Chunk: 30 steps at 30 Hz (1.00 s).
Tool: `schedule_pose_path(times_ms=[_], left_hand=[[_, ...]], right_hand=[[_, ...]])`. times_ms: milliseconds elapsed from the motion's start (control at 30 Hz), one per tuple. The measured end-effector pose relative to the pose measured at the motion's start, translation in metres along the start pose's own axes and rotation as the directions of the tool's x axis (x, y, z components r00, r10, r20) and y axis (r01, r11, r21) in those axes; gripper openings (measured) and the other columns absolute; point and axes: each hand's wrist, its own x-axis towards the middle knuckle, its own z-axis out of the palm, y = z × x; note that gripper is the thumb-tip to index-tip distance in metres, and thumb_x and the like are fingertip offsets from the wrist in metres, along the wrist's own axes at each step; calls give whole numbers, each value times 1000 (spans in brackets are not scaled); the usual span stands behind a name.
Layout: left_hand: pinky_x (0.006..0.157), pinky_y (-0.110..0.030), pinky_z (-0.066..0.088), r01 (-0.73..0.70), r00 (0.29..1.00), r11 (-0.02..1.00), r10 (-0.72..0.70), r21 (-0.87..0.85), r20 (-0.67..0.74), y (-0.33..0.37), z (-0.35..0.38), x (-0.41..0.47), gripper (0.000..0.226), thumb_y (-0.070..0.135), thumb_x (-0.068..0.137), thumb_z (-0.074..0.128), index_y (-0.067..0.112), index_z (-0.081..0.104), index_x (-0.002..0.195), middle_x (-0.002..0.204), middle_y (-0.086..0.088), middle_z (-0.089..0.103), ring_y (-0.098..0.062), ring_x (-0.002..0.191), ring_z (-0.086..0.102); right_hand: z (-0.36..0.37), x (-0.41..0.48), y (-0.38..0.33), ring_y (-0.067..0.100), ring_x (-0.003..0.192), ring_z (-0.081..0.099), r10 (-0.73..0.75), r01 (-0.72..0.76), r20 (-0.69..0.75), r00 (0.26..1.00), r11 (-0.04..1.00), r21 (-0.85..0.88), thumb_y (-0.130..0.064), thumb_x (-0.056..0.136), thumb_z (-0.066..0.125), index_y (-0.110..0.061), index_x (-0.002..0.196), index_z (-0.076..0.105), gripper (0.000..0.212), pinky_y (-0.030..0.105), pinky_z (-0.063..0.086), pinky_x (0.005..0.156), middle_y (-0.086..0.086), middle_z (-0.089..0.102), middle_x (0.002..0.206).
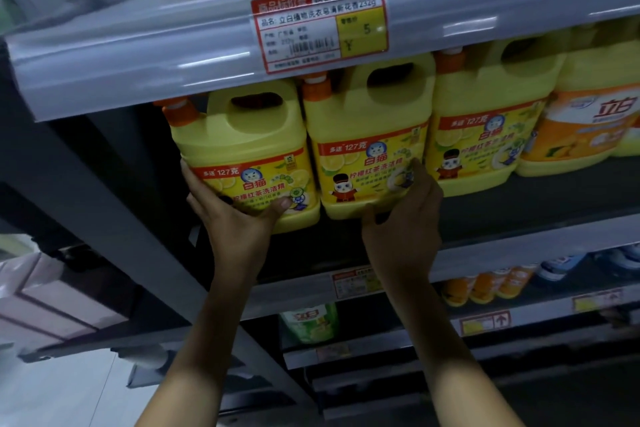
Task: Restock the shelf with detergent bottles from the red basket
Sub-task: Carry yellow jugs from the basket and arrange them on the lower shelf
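Detergent bottle point(242, 146) at centre-left of frame, yellow plastic jug, orange cap, moulded handle: who has it?

>> Left hand point(232, 215). Fingers wrapped round the jug's lower left edge, thumb pressed on the bottom of the front label. Solid grasp.

Right hand?

>> Right hand point(403, 218) grasps the neighbouring detergent bottle point(367, 135), same yellow jug type. Fingers point(424, 184) curl over the right side of its label, thumb at the front edge of the base.

Positions?

>> Both sit mid-frame over the dark shelf deck point(519, 201), side by side and very close. The centre-left one leans slightly left and sits lower in frame. Can't tell whether either base is fully down.

Further out?

>> Third yellow jug point(485, 121) just right of the pair, upright on the same deck. Beyond it, at the right edge, a yellow bottle with an orange-and-white label point(581, 121).

Above?

>> Grey price rail point(138, 55) across the upper frame, carrying a red-and-yellow price tag point(322, 24). Jug caps tuck just under it.

Below?

>> Lower shelves: small orange bottles point(485, 284) at lower right, a green pouch point(308, 321) at lower centre. Both blurred.
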Motion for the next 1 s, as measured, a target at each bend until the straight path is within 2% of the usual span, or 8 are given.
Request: schedule_pose_path(times_ms=[67,100,167,233,300,533,800,1000], left_hand=[[106,-32,27,5,1000,999,-5,34,7,-1,0,-6,141,34,57,94,23,-4,157,159,-12,12,-17,143,19],[104,-31,29,35,999,997,-36,62,17,-3,0,-11,141,37,57,93,22,-4,157,158,-12,14,-16,141,23],[106,-38,36,122,992,989,-125,90,29,-8,-3,-19,139,46,54,92,22,2,157,156,-14,19,-27,141,31],[107,-45,41,144,988,985,-149,99,46,-13,-6,-22,130,53,52,90,24,15,155,151,-13,32,-30,137,40],[104,-44,43,141,988,981,-147,131,38,-14,-5,-22,120,49,56,89,21,22,152,147,-13,38,-31,133,45],[100,-50,47,119,993,971,-121,207,-1,-16,-1,-20,108,45,60,89,19,29,146,142,-10,45,-32,128,50],[96,-42,44,112,993,969,-118,219,10,-11,0,-22,106,46,63,87,16,28,147,142,-12,42,-32,129,48],[99,-44,45,130,990,970,-138,207,22,-8,-4,-24,102,40,66,88,16,30,146,142,-12,42,-31,130,48]], right_hand=[[-2,2,1,29,133,46,10,-10,18,1000,1000,5,-24,78,78,-21,152,26,90,40,55,79,5,36,149],[-4,3,2,28,134,46,5,-5,32,999,1000,4,-27,78,79,-22,152,25,91,41,55,79,4,36,148],[-7,2,5,29,133,45,-13,14,52,999,1000,-18,-33,77,80,-21,153,24,95,42,56,79,6,37,147],[-10,1,10,30,130,49,-30,33,48,998,997,-67,-39,75,81,-18,153,25,99,44,57,81,8,43,143],[-10,1,14,32,124,55,-30,34,42,999,994,-100,-44,73,81,-15,154,25,102,44,58,81,10,47,141],[-4,5,11,34,111,61,14,-8,38,999,990,-140,-47,70,83,-12,152,28,105,42,57,73,12,48,135],[-4,6,10,32,114,59,25,-20,29,999,990,-139,-48,69,84,-12,151,29,105,40,56,73,11,47,134],[-7,6,6,32,116,59,43,-37,43,998,990,-134,-47,72,82,-14,152,28,102,41,56,74,9,47,138]])
